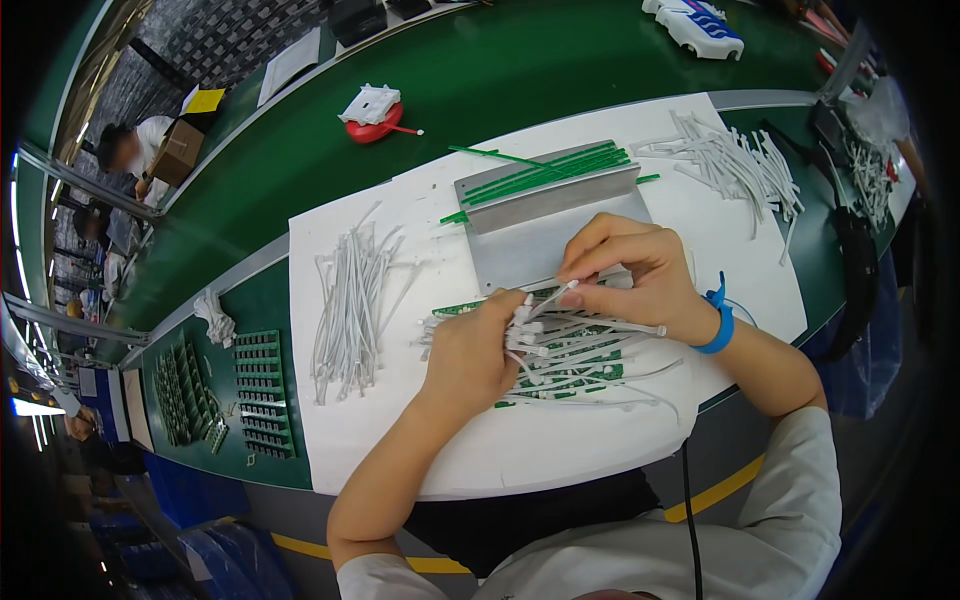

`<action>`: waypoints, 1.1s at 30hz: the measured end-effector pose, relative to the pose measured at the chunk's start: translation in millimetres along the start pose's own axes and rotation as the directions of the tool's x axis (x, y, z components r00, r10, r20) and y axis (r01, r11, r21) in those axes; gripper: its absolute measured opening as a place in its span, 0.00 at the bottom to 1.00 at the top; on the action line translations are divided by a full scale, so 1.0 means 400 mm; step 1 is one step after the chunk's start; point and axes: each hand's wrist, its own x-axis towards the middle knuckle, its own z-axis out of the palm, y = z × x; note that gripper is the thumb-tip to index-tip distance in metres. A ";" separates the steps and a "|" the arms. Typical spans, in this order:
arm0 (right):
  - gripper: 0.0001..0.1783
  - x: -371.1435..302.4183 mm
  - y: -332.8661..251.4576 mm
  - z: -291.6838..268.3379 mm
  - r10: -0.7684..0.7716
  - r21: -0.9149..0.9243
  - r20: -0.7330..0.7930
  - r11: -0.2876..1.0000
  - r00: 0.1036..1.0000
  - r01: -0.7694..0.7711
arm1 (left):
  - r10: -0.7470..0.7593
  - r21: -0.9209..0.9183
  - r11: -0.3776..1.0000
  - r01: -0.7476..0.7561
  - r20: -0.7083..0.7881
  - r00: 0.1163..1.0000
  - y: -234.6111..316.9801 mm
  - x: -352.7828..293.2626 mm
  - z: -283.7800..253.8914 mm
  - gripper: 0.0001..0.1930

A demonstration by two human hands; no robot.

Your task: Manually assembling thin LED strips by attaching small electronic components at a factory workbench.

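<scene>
My left hand grips a bunch of thin white cables that fan out to the right over green circuit boards on the white mat. My right hand, with a blue wrist strap, pinches the tip of one white cable just above the bunch. Both hands work close together in front of a grey metal jig that carries several green strips.
A loose pile of white cables lies left of my hands, another pile at the back right. Green board panels lie at the left edge. A red-and-white tool sits on the green conveyor; a person sits far left.
</scene>
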 end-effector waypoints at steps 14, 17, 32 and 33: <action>0.11 0.019 -0.071 -0.127 0.424 0.787 -0.222 0.609 0.878 -0.095 | 0.170 0.132 0.968 -0.214 0.285 0.943 -0.012 0.024 -0.040 0.32; 0.05 0.014 -0.107 -0.134 0.391 0.184 -0.118 0.912 0.913 -0.367 | 0.201 0.172 0.946 -0.274 0.351 0.915 -0.011 0.024 -0.043 0.35; 0.06 -0.010 -0.105 -0.013 0.357 -0.511 0.179 0.830 0.917 -0.223 | 0.133 0.235 0.949 -0.212 0.312 0.941 -0.010 0.037 -0.040 0.41; 0.05 -0.006 -0.105 -0.009 0.439 -0.468 0.102 0.813 0.893 -0.346 | 0.119 0.248 0.947 -0.202 0.314 0.942 -0.008 0.037 -0.041 0.42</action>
